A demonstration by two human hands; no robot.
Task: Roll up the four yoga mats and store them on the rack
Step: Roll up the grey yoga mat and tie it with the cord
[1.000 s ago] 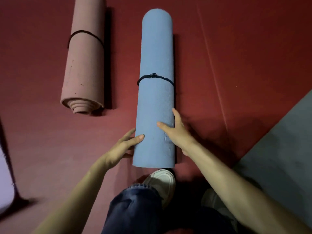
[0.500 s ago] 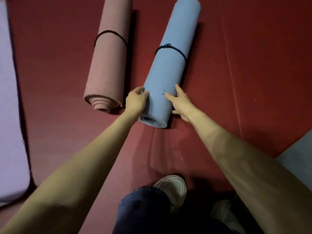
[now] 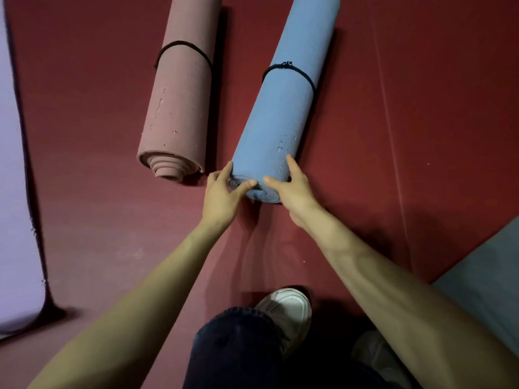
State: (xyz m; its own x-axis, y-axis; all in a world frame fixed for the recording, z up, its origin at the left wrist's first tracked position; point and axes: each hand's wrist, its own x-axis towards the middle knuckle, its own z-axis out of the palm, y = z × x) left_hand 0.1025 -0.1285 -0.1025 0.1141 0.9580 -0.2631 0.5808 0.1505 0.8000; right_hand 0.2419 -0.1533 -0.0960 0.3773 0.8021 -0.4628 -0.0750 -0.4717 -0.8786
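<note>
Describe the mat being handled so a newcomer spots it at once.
Two rolled foam mats lie on the dark red floor. The blue rolled yoga mat lies right of the pink rolled mat; only the blue one is held, left hand and right hand at its near end.

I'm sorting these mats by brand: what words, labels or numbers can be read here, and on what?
None: no text can be read anywhere.
The blue rolled mat, the pink rolled mat and the white shoe show no print; the pale flecks on both mats are scuffs, not letters.
</note>
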